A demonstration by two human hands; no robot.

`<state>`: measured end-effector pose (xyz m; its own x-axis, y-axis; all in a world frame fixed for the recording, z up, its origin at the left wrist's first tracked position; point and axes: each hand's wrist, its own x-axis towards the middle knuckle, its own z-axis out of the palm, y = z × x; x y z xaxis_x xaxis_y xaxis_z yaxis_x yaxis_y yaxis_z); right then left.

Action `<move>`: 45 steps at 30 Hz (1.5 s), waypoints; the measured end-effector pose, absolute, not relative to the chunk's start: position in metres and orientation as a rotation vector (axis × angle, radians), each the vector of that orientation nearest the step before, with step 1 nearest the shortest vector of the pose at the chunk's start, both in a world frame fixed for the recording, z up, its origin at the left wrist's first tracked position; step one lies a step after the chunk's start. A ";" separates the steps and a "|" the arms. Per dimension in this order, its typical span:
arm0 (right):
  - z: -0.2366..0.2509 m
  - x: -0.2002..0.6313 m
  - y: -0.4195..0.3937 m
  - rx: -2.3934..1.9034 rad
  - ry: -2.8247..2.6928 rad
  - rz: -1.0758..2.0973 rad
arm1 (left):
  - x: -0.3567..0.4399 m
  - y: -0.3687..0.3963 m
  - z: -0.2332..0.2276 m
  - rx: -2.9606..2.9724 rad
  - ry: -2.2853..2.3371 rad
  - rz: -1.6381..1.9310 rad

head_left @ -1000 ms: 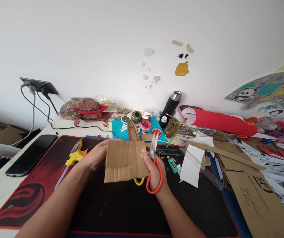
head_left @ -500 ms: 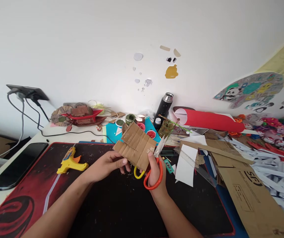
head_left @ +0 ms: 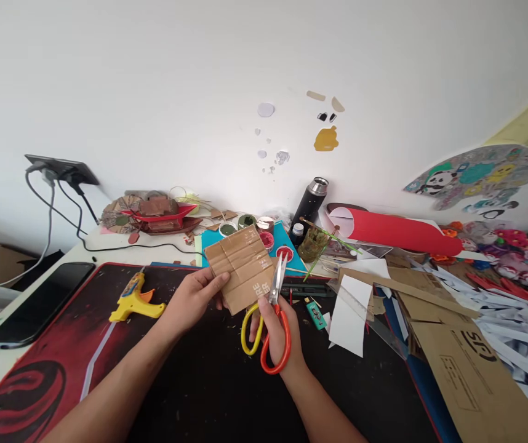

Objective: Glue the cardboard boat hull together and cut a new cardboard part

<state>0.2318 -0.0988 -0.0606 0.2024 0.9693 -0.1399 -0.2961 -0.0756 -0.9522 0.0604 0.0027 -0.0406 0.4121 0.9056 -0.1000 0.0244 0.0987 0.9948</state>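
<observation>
A creased piece of brown cardboard [head_left: 240,267] with white print is pinched at its left edge by my left hand [head_left: 204,292], thumb on top. My right hand [head_left: 280,332] is closed around a pair of scissors [head_left: 274,294] with one red and one yellow handle loop. The blades point up and away, slightly apart, beside the cardboard's right edge. My right thumb lies near the cardboard's lower right corner; whether it presses on it I cannot tell. Both hands are above the black part of the desk mat [head_left: 190,394].
A yellow glue gun [head_left: 137,304] and a phone [head_left: 40,304] lie left. Behind are a red model boat [head_left: 162,215], paint pots [head_left: 266,240], a black thermos [head_left: 310,200] and a red paper roll [head_left: 393,231]. Cardboard sheets [head_left: 467,363] and white paper strips [head_left: 517,344] fill the right side.
The cardboard has turned and lies more open, with my left hand now gripping its edge. The scissors have shifted left and down, and the yellow loop shows fully.
</observation>
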 end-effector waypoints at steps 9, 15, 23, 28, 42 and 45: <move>-0.067 0.238 -0.104 -0.952 -0.891 1.348 | 0.063 0.015 -0.038 0.803 0.977 1.217; -0.065 0.237 -0.106 -0.947 -0.971 1.468 | 0.059 0.017 -0.041 0.887 1.031 1.314; -0.082 0.229 -0.105 -0.912 -1.008 1.643 | 0.049 0.019 -0.044 1.120 1.138 1.363; -0.074 0.231 -0.112 -1.055 -1.116 1.536 | 0.044 0.018 -0.038 1.186 1.163 1.342; -0.066 0.229 -0.114 -1.120 -1.271 1.550 | 0.041 0.014 -0.030 1.178 1.196 1.413; -0.066 0.228 -0.115 -1.143 -1.261 1.555 | 0.041 0.013 -0.026 1.211 1.188 1.396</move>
<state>0.2283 -0.1147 -0.0660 -0.2598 0.9536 -0.1522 -0.0476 -0.1700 -0.9843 0.0414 0.0125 -0.0255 -0.1042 0.9876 0.1172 -0.0422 -0.1221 0.9916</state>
